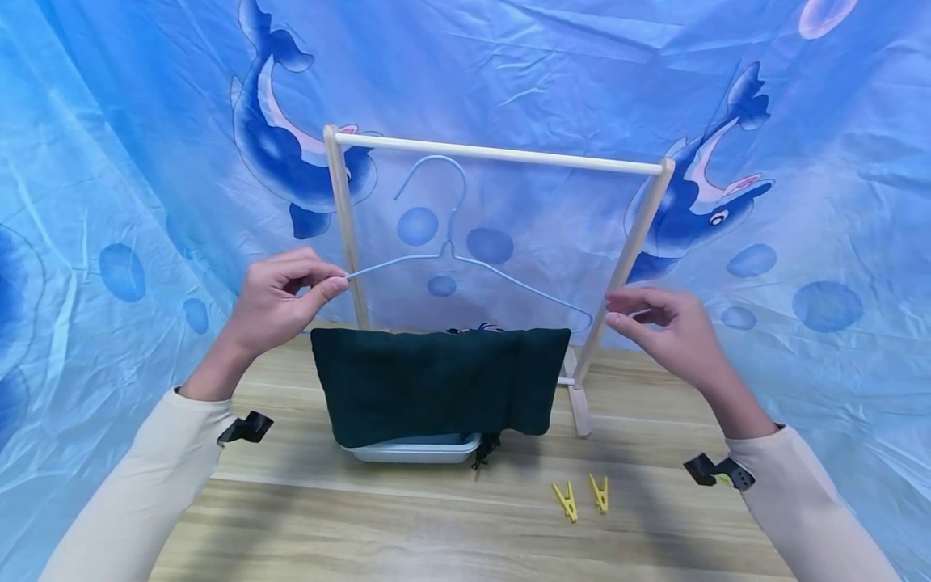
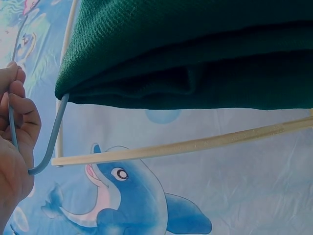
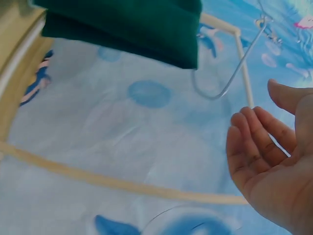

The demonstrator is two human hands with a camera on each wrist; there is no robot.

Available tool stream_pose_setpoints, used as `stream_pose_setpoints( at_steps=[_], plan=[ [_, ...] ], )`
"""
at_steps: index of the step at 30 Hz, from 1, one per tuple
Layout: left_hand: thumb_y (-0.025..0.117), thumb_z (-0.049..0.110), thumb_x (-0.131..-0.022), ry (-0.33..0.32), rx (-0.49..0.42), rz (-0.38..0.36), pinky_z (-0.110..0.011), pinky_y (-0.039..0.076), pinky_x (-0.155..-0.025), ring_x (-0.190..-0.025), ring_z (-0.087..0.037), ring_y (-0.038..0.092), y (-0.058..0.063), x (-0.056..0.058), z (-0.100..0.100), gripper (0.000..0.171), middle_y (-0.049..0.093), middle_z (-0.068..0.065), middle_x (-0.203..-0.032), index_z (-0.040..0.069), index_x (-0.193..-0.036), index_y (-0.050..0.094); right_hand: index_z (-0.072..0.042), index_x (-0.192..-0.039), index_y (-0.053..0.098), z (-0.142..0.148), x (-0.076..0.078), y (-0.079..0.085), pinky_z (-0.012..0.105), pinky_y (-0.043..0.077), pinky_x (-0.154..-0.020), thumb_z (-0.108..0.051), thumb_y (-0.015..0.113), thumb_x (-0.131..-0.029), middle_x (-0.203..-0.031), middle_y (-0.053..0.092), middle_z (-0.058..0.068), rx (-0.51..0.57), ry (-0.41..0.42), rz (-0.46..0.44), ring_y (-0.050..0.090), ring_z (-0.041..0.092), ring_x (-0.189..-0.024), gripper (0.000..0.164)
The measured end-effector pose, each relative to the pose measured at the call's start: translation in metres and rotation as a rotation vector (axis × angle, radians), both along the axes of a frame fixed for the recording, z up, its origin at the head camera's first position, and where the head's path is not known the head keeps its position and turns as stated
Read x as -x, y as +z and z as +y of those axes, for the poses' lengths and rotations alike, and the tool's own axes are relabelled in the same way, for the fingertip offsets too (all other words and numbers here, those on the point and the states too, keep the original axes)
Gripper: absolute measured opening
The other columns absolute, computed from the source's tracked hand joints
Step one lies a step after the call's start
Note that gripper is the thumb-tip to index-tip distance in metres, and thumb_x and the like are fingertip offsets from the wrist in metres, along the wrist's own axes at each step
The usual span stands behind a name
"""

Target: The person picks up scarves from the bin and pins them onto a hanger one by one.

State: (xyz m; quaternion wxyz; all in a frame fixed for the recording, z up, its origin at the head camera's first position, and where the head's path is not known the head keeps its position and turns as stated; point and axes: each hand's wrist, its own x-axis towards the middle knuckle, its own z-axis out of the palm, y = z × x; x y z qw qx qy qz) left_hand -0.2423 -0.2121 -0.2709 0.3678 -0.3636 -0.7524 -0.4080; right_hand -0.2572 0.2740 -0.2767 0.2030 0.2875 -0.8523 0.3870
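My left hand [image 1: 280,295] pinches the left shoulder of a light blue wire hanger [image 1: 451,242] between thumb and fingers. Over the hanger's lower part hangs a folded dark green cloth [image 1: 440,384], its layers visible in the left wrist view as a knitted fabric [image 2: 195,44]. Just beyond the hanger's right end is my right hand [image 1: 662,323], fingers loosely bent and apart from the wire; the right wrist view shows that hand [image 3: 274,152] with nothing in it. The hanger's hook points up, in front of the wooden rack [image 1: 502,153] and below its top bar in the head view.
Partly hidden beneath the cloth, a white tray [image 1: 414,454] stands on the wood-grain table [image 1: 327,525], with dark fringe [image 1: 486,451] at its right edge. Two yellow clothespins [image 1: 565,501] lie at the front right. A blue dolphin-print curtain [image 1: 131,162] surrounds the table.
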Motion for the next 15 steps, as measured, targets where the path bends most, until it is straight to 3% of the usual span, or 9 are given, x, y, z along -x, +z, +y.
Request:
stream_pose_setpoints(
  at_steps=[8, 15],
  plan=[
    [0.076, -0.022, -0.075, 0.026, 0.003, -0.002, -0.020, 0.031, -0.054, -0.063, -0.007, 0.043, 0.001, 0.003, -0.002, 0.023, 0.064, -0.001, -0.075, -0.004, -0.089, 0.078, -0.003, -0.116, 0.075, 0.023, 0.000, -0.040, 0.014, 0.054, -0.073, -0.008, 0.076, -0.091, -0.100, 0.076, 0.014, 0.038, -0.063, -0.033, 0.069, 0.000, -0.082, 0.025],
    [0.076, -0.022, -0.075, 0.027, 0.004, 0.001, -0.019, 0.030, -0.054, -0.062, -0.006, 0.042, 0.000, 0.007, -0.002, 0.022, 0.063, -0.001, -0.073, -0.005, -0.089, 0.078, -0.008, -0.117, 0.076, 0.037, -0.004, -0.089, 0.017, 0.055, -0.071, -0.016, 0.079, -0.091, -0.101, 0.077, 0.009, 0.026, -0.127, -0.131, 0.069, 0.002, -0.082, 0.027]
  ],
)
